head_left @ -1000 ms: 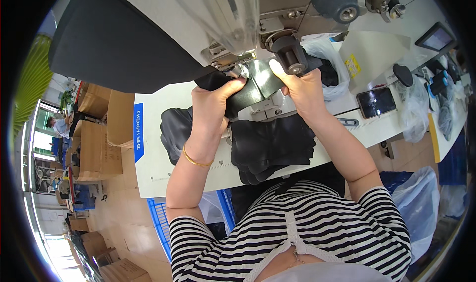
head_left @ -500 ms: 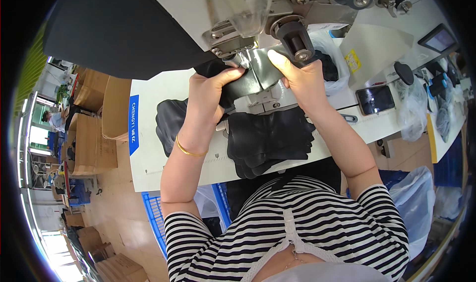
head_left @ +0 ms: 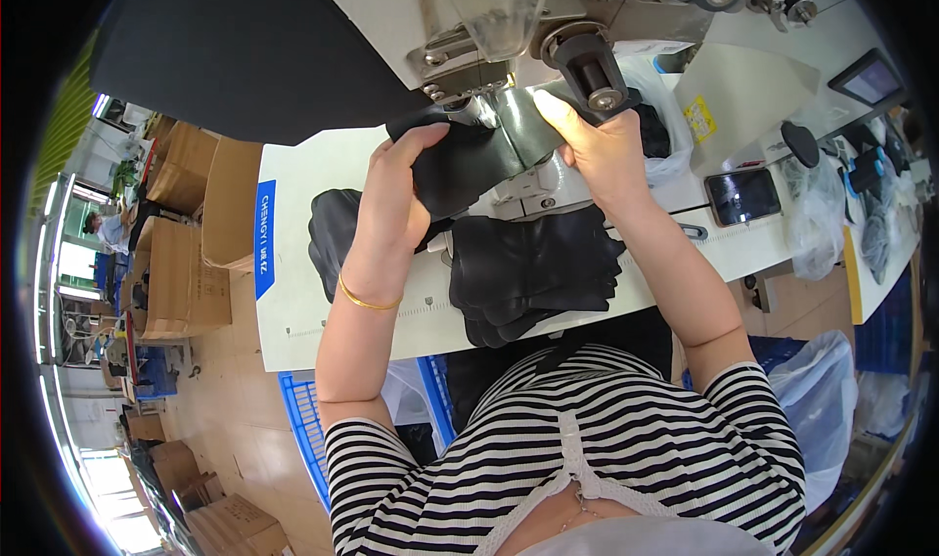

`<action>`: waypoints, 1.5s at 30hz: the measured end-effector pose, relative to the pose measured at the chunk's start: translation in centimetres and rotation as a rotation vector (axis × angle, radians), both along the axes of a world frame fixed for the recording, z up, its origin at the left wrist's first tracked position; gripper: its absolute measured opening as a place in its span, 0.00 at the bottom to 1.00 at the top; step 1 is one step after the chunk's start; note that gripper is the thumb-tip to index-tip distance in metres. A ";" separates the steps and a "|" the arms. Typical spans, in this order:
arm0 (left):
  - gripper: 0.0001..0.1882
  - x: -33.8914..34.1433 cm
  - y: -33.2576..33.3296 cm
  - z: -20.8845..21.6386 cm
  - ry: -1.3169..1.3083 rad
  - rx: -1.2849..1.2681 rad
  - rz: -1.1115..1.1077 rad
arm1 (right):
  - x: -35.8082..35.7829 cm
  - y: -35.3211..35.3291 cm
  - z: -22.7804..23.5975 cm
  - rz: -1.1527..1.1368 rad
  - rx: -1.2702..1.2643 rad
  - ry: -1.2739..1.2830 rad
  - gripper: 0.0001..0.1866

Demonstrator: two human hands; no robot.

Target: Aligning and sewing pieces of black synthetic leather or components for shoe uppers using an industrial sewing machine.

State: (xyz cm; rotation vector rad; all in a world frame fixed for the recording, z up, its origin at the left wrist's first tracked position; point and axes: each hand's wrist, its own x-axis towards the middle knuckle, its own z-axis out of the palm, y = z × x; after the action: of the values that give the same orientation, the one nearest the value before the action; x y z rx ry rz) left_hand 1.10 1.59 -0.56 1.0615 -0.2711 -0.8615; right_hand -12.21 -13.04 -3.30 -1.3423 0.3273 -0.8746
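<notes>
A shiny black leather-like piece (head_left: 463, 168) stretches between my hands under the presser foot of the sewing machine (head_left: 423, 55). At its left part, my left hand (head_left: 393, 189) is closed, thumb on top and the other fingers hidden beneath. My right hand (head_left: 604, 160) pinches the right side, its thumb pressed flat on the surface beside the bobbin-like black spool (head_left: 592, 77). A lit spot shows where the piece passes below the foot. Closer to me lies a stack of black pieces (head_left: 533, 263), and another black pile (head_left: 335, 228) sits left of my left wrist.
The white machine table (head_left: 293, 302) carries a phone (head_left: 742, 197) and a plastic bag (head_left: 814, 214) at the right. Blue baskets (head_left: 303, 429) stand below its front edge. Cardboard boxes (head_left: 181, 277) line the left side. A small screen (head_left: 869, 79) sits at the far right.
My left hand has shifted left and slightly up, its thumb now farther from the presser foot. More of the black piece shows between the hands. My right hand has barely moved.
</notes>
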 end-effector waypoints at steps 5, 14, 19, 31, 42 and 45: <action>0.11 -0.7 0.0 0.0 -0.228 0.055 -0.104 | -0.5 0.2 0.3 0.006 -0.022 0.021 0.08; 0.16 -6.0 3.5 -3.9 -0.280 0.033 -0.102 | -4.7 4.6 -4.3 0.141 0.160 -0.073 0.12; 0.12 -7.7 3.5 -4.9 0.026 -0.061 0.003 | -5.6 5.4 -5.0 0.217 0.231 0.073 0.12; 0.14 -8.6 2.9 -5.4 0.055 -0.016 0.000 | -6.0 5.9 -5.8 0.259 0.237 0.020 0.11; 0.15 -8.5 3.1 -5.2 -0.008 0.030 0.013 | -6.2 6.2 -6.4 0.296 0.206 0.003 0.14; 0.15 -8.6 3.2 -5.1 -0.031 0.035 0.034 | -6.0 6.6 -6.3 0.258 0.217 -0.009 0.13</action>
State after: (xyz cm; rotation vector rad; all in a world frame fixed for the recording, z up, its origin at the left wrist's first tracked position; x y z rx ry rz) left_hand -7.47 4.75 -5.69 1.1104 -0.2639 -0.8220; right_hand -18.22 -6.47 -9.56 -1.1484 0.2286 -0.6111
